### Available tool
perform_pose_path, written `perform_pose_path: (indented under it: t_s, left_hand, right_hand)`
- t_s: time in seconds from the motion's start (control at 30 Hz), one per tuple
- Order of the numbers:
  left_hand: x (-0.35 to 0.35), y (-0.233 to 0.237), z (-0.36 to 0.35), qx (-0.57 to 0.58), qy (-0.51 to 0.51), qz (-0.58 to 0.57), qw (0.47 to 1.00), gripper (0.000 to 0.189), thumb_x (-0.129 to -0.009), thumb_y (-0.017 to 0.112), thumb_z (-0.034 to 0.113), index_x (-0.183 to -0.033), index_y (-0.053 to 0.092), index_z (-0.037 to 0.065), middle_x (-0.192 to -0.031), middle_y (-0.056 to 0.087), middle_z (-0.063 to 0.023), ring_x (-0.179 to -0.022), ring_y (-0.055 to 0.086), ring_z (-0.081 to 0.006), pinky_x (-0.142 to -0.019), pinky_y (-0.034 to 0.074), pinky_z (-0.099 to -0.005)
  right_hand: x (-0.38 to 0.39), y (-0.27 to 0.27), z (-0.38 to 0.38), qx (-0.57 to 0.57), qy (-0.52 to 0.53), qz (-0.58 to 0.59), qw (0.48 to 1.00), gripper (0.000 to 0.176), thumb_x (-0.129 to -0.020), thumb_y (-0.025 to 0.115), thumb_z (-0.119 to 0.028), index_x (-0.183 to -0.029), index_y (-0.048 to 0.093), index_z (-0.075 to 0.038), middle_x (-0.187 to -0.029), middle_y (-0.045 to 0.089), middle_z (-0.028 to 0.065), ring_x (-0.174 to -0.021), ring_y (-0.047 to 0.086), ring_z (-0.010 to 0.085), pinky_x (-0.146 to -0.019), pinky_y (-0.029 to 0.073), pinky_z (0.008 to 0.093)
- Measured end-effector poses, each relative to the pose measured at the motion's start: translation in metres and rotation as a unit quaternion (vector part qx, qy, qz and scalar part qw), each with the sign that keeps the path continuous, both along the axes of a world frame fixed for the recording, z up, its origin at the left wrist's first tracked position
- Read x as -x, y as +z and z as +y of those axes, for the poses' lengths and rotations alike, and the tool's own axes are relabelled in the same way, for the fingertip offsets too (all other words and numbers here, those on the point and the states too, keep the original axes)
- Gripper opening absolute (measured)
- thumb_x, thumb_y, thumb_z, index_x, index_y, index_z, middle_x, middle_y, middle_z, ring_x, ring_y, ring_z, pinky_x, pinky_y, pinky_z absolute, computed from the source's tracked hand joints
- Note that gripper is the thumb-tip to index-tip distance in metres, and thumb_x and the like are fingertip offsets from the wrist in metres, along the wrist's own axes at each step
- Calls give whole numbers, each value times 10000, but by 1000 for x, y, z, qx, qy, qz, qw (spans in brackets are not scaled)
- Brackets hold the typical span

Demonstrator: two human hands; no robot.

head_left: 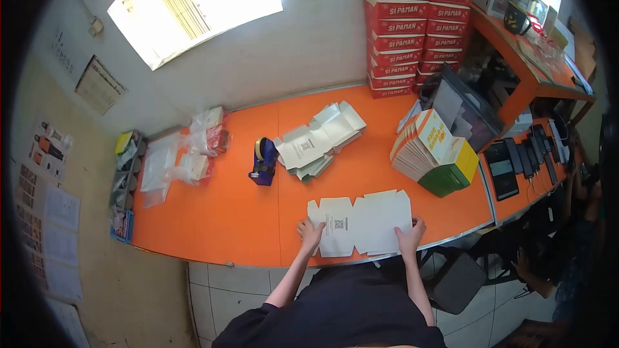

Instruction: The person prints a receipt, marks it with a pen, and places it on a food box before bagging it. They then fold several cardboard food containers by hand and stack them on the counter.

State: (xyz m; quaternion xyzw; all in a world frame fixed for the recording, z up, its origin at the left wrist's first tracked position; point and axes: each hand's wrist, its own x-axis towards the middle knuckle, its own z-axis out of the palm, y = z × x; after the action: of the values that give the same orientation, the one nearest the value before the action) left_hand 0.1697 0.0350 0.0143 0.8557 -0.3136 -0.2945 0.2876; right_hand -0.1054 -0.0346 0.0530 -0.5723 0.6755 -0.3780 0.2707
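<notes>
A flat, unfolded white cardboard box [371, 219] with a printed QR code lies at the front edge of the orange table. My left hand [311, 236] grips its left edge, thumb on top and fingers at the side. On the right edge my right hand [410, 237] holds it in the same way. Just beyond it rests a loose pile of similar white box blanks [313, 142], some partly folded. To the left of that pile stands a blue tape dispenser [262, 167] with a roll of tape on it.
Stacked red boxes [398, 26] stand against the wall. A leaning bundle of green, white and orange cartons [442, 154] is at right, near a dark plastic crate [461, 103]. Plastic-wrapped packs [196, 161] lie at left. Phones [503, 171] and another person's arm [532, 274] are at far right.
</notes>
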Motion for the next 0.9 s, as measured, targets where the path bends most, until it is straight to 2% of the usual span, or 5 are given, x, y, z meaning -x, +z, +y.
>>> perform_pose_path:
  t_s: [0.27,0.37,0.43,0.57,0.9]
  left_hand:
    - [-24,10,-1,9,-39,-18,999,681,-696,708,300,-1194,361,-9,-1177,336,-199,-1089,341,-314,-925,309,-429]
    - [-41,20,-1,271,-75,183,942,601,-694,737,308,-1083,414,-16,-1037,451,-154,-981,476,-219,-791,427,-369]
    - [-32,82,2,309,-136,326,883,366,-723,724,184,-929,494,-14,-811,561,-75,-765,558,-132,-671,462,-264]
    - [-23,95,-8,336,-234,182,894,130,-742,661,47,-797,554,-1,-702,584,-14,-706,565,-99,-630,457,-231]
    - [17,36,23,157,3,137,978,563,-739,678,157,-1162,356,-27,-1098,452,-187,-1026,470,-253,-860,379,-383]
  right_hand:
    - [16,29,-7,-134,141,-340,920,379,-731,691,-69,-1056,530,40,-959,604,103,-864,573,159,-779,446,289]
    - [24,46,-2,-133,173,-430,876,244,-750,665,-51,-974,577,-7,-917,603,66,-837,566,132,-761,447,275]
    - [43,39,-4,-58,217,-413,882,163,-755,652,-40,-900,578,-36,-886,580,36,-826,554,129,-755,448,270]
    - [56,40,-7,-76,197,-361,908,221,-768,636,-49,-970,549,-29,-939,568,50,-885,540,141,-797,445,288]
    - [16,1,-13,-74,101,21,992,626,-699,701,-228,-1198,421,26,-1107,543,212,-1024,531,337,-876,409,376]
